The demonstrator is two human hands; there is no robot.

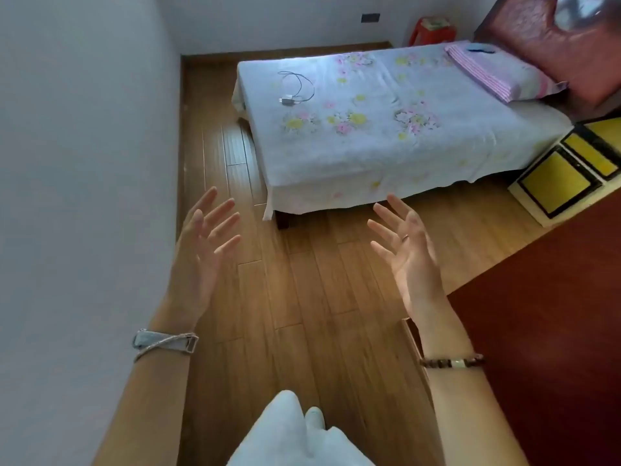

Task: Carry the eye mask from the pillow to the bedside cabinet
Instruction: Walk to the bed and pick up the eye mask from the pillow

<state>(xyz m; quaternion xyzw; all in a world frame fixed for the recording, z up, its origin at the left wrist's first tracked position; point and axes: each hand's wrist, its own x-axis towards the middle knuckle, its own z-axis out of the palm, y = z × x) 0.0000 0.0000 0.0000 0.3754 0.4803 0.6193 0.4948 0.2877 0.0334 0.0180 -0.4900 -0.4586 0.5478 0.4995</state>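
Note:
A small blue eye mask [481,48] lies on the far end of a pink striped pillow [504,74] at the head of the bed, upper right. A yellow-and-black bedside cabinet [568,173] stands right of the bed, near the pillow. My left hand [205,247] and my right hand [408,250] are raised over the wooden floor in front of the bed, palms facing each other, fingers spread, holding nothing. Both are far from the eye mask.
The bed [386,136] has a floral sheet with a charger and cable [295,90] on it. A white wall [84,163] runs on the left. A dark red surface [551,314] fills the lower right. A red stool [431,30] stands behind the bed.

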